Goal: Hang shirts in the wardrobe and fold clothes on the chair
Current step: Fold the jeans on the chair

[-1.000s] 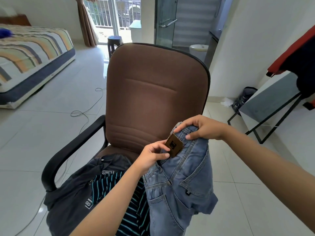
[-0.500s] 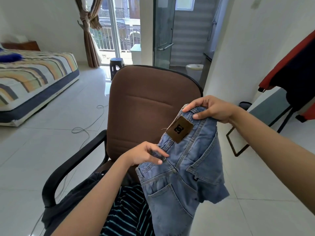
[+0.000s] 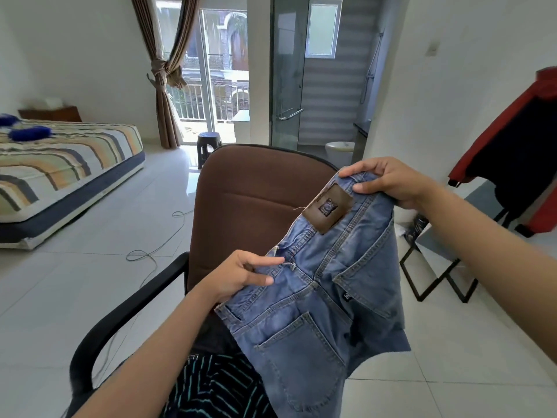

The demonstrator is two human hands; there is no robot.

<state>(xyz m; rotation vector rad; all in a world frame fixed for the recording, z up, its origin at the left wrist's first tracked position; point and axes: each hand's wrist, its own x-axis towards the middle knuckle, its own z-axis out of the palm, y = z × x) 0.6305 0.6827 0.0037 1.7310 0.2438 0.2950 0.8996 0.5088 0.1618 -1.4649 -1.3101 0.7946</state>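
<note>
My left hand (image 3: 241, 274) pinches the waistband of the denim shorts (image 3: 328, 294) between thumb and fingers, at about seven o'clock of the picture's centre, and my right hand (image 3: 388, 182) is closed over the far end of the same waistband at about two o'clock, so the band runs taut on a slant between them. Since a second ago my hands have spread well apart: back then my left fingers sat on the brown leather patch (image 3: 328, 210), which now lies bare between the two grips, nearer the right. I have also raised the shorts, back pockets toward me, so they hang in the air in front of the brown chair (image 3: 256, 203) instead of low over its seat. Below my left forearm, at six o'clock, a dark striped shirt (image 3: 217, 387) lies on the seat; less of that clothing shows now than before, since my view has tipped upward. The black armrest (image 3: 120, 321) curves at eight o'clock, the striped bed (image 3: 66, 164) sits at ten o'clock, and a red-and-black garment (image 3: 518, 152) hangs at three o'clock.
</note>
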